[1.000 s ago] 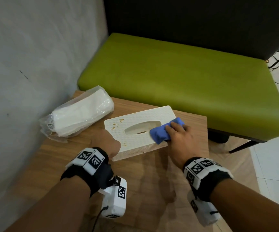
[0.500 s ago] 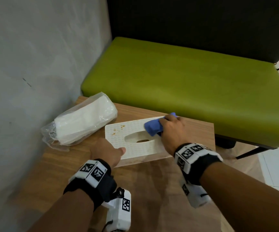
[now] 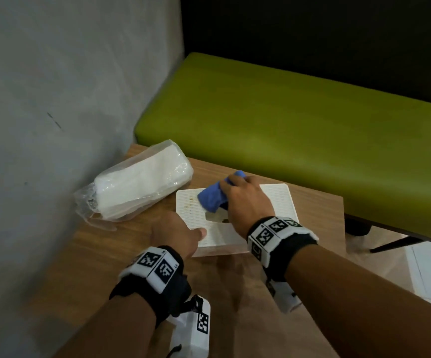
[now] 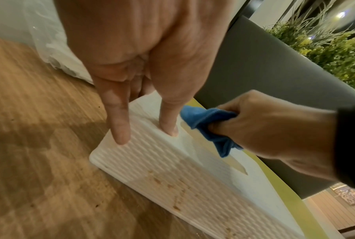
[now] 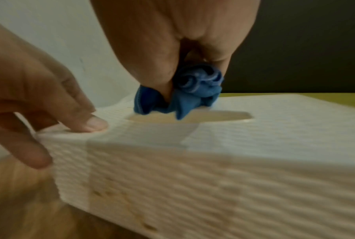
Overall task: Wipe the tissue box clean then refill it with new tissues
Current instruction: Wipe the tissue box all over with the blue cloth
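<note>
Right hand (image 3: 248, 200) clenched on cloth (image 3: 212, 200): rub hard over brown spots (image 3: 190, 200) on box (image 3: 276, 200), toward worktop's left edge. Left hand (image 3: 175, 232), fingers straight, pressing box still.

Quick count, nothing fancy: one white tissue box (image 3: 274, 200) is seen on one wooden table (image 3: 111, 257). One blue cloth (image 3: 213, 198) is counted, bunched up in the right hand (image 3: 248, 202). One plastic-wrapped pack of tissues (image 3: 137, 188) is found beside the box. Two hands are in view, the left hand (image 3: 174, 235) being the other one. Two wrist bands with black-and-white markers are worn, one per wrist. One green bench (image 3: 299, 125) is spotted behind the table.
</note>
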The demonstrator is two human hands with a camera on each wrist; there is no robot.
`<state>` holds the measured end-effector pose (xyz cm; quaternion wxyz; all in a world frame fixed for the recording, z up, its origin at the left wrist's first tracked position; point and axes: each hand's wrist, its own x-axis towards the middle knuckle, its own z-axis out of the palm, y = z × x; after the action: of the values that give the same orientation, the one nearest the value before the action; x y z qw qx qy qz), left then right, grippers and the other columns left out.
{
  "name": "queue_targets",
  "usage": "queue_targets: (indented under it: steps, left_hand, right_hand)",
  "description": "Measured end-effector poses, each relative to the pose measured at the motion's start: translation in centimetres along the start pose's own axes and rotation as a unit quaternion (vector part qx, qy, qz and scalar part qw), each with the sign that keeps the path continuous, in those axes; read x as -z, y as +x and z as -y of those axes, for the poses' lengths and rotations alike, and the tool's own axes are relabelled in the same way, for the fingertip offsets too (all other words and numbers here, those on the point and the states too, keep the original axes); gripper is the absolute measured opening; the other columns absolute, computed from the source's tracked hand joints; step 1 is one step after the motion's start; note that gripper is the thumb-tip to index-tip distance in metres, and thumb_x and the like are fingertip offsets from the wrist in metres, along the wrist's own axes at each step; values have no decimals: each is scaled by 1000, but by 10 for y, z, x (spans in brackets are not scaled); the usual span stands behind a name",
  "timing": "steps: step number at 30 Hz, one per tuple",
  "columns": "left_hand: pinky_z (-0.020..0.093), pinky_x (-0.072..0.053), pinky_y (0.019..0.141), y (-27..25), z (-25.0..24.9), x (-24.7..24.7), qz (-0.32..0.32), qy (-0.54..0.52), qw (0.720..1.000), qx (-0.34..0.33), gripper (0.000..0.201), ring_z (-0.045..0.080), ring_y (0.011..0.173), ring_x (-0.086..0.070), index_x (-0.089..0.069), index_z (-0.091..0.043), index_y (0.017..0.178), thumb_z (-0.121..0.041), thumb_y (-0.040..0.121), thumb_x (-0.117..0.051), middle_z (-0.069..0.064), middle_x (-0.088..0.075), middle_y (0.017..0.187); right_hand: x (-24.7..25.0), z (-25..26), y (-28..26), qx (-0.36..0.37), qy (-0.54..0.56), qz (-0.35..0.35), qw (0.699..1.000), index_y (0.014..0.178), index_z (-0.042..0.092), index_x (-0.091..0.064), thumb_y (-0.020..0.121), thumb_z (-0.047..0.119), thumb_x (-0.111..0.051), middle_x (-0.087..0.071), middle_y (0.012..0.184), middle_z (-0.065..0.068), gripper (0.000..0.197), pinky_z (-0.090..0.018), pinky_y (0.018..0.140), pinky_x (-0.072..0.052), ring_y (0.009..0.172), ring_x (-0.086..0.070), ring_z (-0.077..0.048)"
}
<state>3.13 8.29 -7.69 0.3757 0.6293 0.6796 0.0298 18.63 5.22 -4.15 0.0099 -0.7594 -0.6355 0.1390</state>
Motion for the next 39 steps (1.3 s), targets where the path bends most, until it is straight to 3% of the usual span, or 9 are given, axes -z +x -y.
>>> queue_targets:
  steps: [6,11,14,22,25,29,35,37,39]
  left_hand:
    - [26,-37,75,2,8,0,-13,31,998,-47,59,31,109,-63,-56,-14,132,-29,79,-78,11,-67,124]
    - [40,-60,79,6,9,2,24,-18,1000,-6,54,33,91,-72,-71,-14,109,-39,65,-88,10,-75,105]
    - [26,-51,83,8,7,0,20,4,1000,-22,51,28,103,-70,-70,-17,117,-36,72,-84,8,-73,117]
    - [30,-49,69,3,7,9,20,35,998,-45,30,27,79,-65,-62,-17,91,-35,75,-80,9,-73,97]
    - [43,-62,77,-1,7,13,37,-26,999,-12,42,30,87,-72,-73,-17,105,-34,69,-87,7,-76,104]
    - [35,-57,86,1,6,13,47,-1,998,-38,49,26,101,-69,-68,-15,116,-31,73,-85,5,-72,119]
    - [45,-34,115,23,-11,29,89,212,962,-144,128,32,146,-29,-3,-31,156,-55,60,-84,10,-15,161]
    - [43,-29,118,28,-21,38,121,287,931,-189,122,29,150,-19,-11,-29,157,-60,61,-82,9,-3,164]
    - [40,-34,114,31,-31,42,119,311,913,-235,97,28,143,-34,-37,-24,149,-64,69,-74,9,-30,158]
  right_hand:
    - [2,58,20,185,-25,38,982,123,14,-62,92,15,-54,-55,133,-6,32,-32,98,-34,119,-51,-30]
    - [-4,-9,5,58,27,-4,998,127,18,-59,91,13,-57,-53,138,-6,37,-44,92,-49,119,-50,-37]
    - [-8,-29,-1,-5,2,-19,1000,133,13,-54,91,9,-54,-50,140,-10,42,-48,91,-50,119,-46,-41]
    - [-17,31,9,63,52,-14,997,129,16,-58,90,38,-42,-50,143,-9,47,-47,100,-44,123,-44,-39]
    - [-23,-21,1,9,66,-65,996,110,17,-65,87,23,-44,-60,128,-10,32,-49,83,-52,109,-55,-42]
    - [-18,-77,-16,-98,42,-127,986,104,11,-71,85,11,-57,-67,116,-17,24,-47,78,-51,95,-60,-47]
    - [-16,-26,0,63,77,-75,992,94,11,-73,74,4,-62,-68,99,-16,24,-42,71,-50,90,-62,-41]
    - [-10,-29,-3,85,78,-56,992,93,10,-73,73,0,-65,-67,98,-15,24,-41,70,-47,87,-61,-40]
    - [-6,-49,-10,39,82,-84,992,91,10,-73,73,2,-60,-68,96,-16,24,-42,69,-49,83,-63,-40]
